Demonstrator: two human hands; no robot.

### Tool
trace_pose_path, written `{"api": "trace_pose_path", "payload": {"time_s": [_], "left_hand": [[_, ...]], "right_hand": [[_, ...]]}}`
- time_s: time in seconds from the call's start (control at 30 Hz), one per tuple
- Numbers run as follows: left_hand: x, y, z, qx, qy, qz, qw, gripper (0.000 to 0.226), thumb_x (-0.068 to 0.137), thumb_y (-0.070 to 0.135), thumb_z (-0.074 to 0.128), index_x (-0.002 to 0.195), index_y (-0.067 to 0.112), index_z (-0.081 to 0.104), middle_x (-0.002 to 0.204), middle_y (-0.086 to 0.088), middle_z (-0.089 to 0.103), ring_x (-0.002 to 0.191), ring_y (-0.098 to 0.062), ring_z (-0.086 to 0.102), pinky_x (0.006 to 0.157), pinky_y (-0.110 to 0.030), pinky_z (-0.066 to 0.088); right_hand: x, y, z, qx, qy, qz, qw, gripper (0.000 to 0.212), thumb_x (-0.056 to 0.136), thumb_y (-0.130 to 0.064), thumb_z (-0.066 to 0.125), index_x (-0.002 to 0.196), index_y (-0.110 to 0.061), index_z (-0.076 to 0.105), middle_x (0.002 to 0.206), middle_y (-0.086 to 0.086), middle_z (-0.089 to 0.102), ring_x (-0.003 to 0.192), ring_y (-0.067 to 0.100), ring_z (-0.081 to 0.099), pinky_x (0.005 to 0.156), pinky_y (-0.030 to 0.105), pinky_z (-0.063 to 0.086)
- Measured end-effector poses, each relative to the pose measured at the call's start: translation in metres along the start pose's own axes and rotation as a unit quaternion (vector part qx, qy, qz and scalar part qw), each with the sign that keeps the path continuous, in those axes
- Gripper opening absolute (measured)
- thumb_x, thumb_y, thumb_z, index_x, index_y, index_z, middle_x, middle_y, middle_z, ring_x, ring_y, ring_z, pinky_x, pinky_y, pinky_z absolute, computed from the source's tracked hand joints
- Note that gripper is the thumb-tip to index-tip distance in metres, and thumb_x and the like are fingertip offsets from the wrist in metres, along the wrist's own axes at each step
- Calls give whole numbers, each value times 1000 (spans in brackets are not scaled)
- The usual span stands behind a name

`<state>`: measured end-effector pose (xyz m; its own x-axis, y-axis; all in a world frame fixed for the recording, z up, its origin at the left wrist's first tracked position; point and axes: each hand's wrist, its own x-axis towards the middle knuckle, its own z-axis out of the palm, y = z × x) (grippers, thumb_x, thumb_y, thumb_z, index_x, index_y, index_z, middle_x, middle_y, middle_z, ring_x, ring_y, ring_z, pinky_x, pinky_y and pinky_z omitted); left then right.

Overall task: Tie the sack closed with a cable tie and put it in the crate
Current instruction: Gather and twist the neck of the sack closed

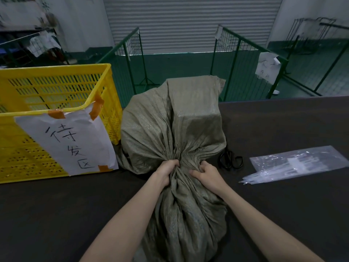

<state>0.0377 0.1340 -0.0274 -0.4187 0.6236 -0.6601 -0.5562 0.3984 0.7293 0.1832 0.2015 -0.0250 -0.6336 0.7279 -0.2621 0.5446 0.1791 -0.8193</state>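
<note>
A grey-green woven sack (170,125) lies on the dark table, bulging with a boxy load, its loose mouth trailing toward me. The neck is bunched into tight folds. My left hand (167,170) grips the gathered neck from the left, and my right hand (205,172) grips it from the right, both fists closed on the fabric. A clear plastic bag of white cable ties (294,164) rests on the table to the right, a few ties poking out of its near end. The yellow slatted crate (56,103) stands at the left, touching the sack.
Black scissors (231,159) lie just right of the sack, between it and the tie bag. A white paper sign (69,142) is taped to the crate's front. Beyond the table edge stand green wire fence panels (245,59) and a roller shutter.
</note>
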Motion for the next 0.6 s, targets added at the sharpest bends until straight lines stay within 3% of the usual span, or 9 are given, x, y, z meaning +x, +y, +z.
{"api": "trace_pose_path", "payload": {"time_s": [0.13, 0.23, 0.3, 0.43, 0.5, 0.6], "left_hand": [[0, 5, 0, 9, -76, -41, 996, 21, 89, 20, 55, 90, 4, 69, 78, -14, 73, 81, -27, 65, 78, -35, 53], [4, 10, 1, 104, -120, -70, 985, 36, 85, 39, 64, 107, 12, 68, 99, -12, 71, 94, -23, 66, 95, -37, 49], [7, 11, 2, 137, -129, -80, 979, 44, 84, 41, 65, 117, 11, 64, 103, -11, 70, 95, -23, 65, 94, -36, 50], [7, 8, 5, 88, -132, -63, 985, 34, 86, 35, 61, 104, 7, 69, 87, -11, 74, 84, -22, 68, 77, -32, 54], [8, 7, 9, 67, -141, -46, 987, 39, 84, 44, 62, 101, 9, 71, 92, -12, 75, 89, -23, 68, 84, -34, 53], [8, 10, 14, 91, -141, -28, 986, 58, 71, 48, 75, 114, 10, 67, 110, -14, 71, 105, -26, 65, 100, -40, 48]], "right_hand": [[-11, 0, -1, 73, -19, -40, 996, 27, 83, -28, 67, 108, -21, 65, 106, -7, 70, 101, 8, 64, 94, 34, 51], [-16, 1, 1, 123, -9, -52, 991, 34, 84, -21, 65, 116, -28, 57, 112, -10, 67, 106, 7, 62, 93, 30, 49], [-20, 2, 3, 140, -5, -50, 989, 29, 87, -21, 62, 114, -29, 59, 111, -11, 67, 104, 5, 62, 92, 29, 49], [-24, 5, 2, 94, -5, -45, 995, 21, 95, -24, 52, 113, -26, 60, 110, -11, 67, 104, 5, 61, 85, 22, 46], [-26, 6, 4, 42, -14, -55, 998, 22, 97, -25, 48, 116, -21, 58, 112, -7, 65, 105, 8, 59, 85, 23, 45], [-27, 5, 9, 10, -24, -75, 997, 26, 98, -24, 44, 121, -18, 56, 118, -2, 62, 110, 12, 56, 94, 29, 45]]}}
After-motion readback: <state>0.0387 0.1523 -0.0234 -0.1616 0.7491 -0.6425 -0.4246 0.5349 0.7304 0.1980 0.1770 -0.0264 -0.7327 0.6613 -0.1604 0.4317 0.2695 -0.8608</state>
